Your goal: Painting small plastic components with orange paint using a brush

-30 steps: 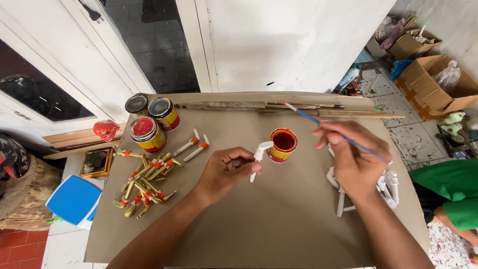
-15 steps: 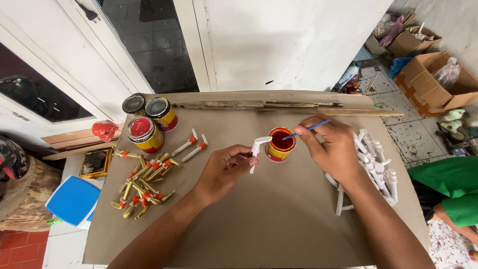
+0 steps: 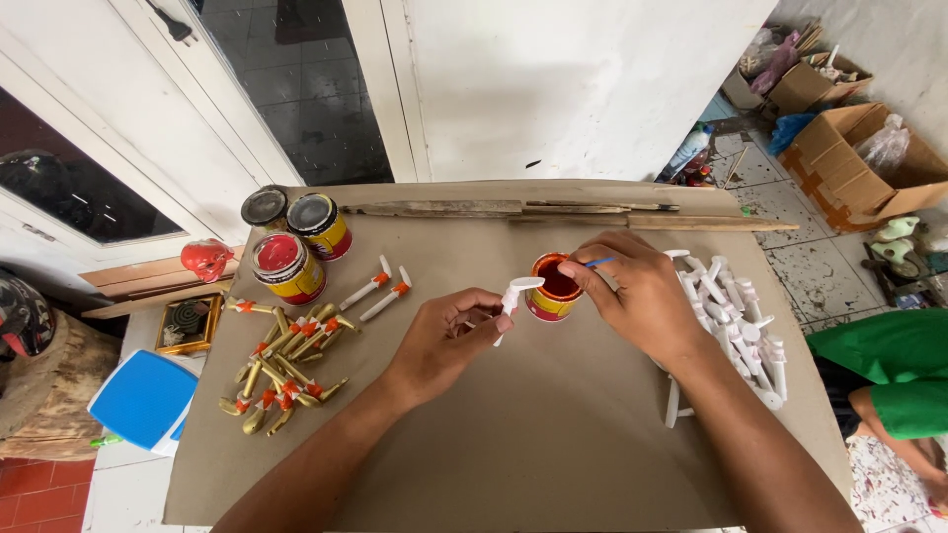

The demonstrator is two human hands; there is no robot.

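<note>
Your left hand (image 3: pixel 449 336) pinches a small white piece (image 3: pixel 513 299) between thumb and fingers, holding it tilted just left of the open paint can (image 3: pixel 551 287) — the piece's top nearly touches the can's rim. The can stands on the brown board (image 3: pixel 553 434), near its middle, with red-orange paint inside. Your right hand (image 3: pixel 642 296) is closed on a thin blue-handled brush (image 3: pixel 595 263), its tip down over the can's mouth.

Just right of that hand lies a heap of unpainted white pieces (image 3: pixel 736 321). To the left, two white pieces with orange bands (image 3: pixel 380 286) lie apart from a pile of gold pieces (image 3: pixel 281 370) — these also banded in orange. Three more cans (image 3: pixel 291 242) stand at the board's far left corner, a red mask (image 3: pixel 207 260) beside them.
</note>
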